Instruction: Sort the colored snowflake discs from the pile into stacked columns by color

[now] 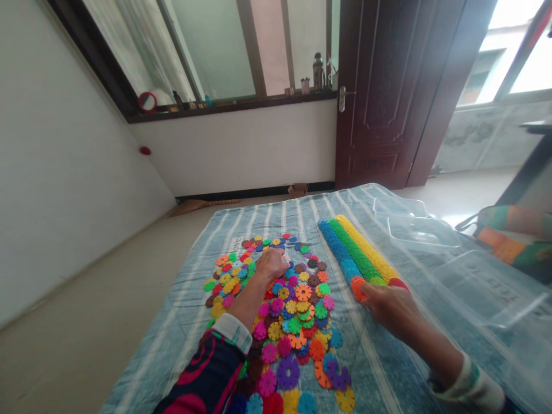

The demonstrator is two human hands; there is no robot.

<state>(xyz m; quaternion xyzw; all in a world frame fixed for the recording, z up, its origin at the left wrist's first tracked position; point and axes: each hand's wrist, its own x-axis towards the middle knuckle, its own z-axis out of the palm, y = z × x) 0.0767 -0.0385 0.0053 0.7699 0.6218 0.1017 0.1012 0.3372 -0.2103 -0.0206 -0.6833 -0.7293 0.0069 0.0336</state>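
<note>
Many notched plastic flower discs (303,292) in mixed colours lie in a loose pile on the striped cloth. My left hand (271,263) reaches into the far part of this pile, its fingers curled together; what they pinch, if anything, is hidden. On the right, discs are lined up overlapping in long rows: a blue row (334,242), a green row (354,250) and a yellow row (366,247). At their near end my right hand (390,307) has its thumb and fingers closed at an orange disc (357,288). A red disc (398,283) shows just beyond its knuckles.
Clear plastic boxes (422,232) and a larger clear container (487,287) stand on the cloth (172,345) at the right. A colourful bag (509,236) lies beyond them. A dark red door (379,98) and a window ledge (241,105) with small items are behind.
</note>
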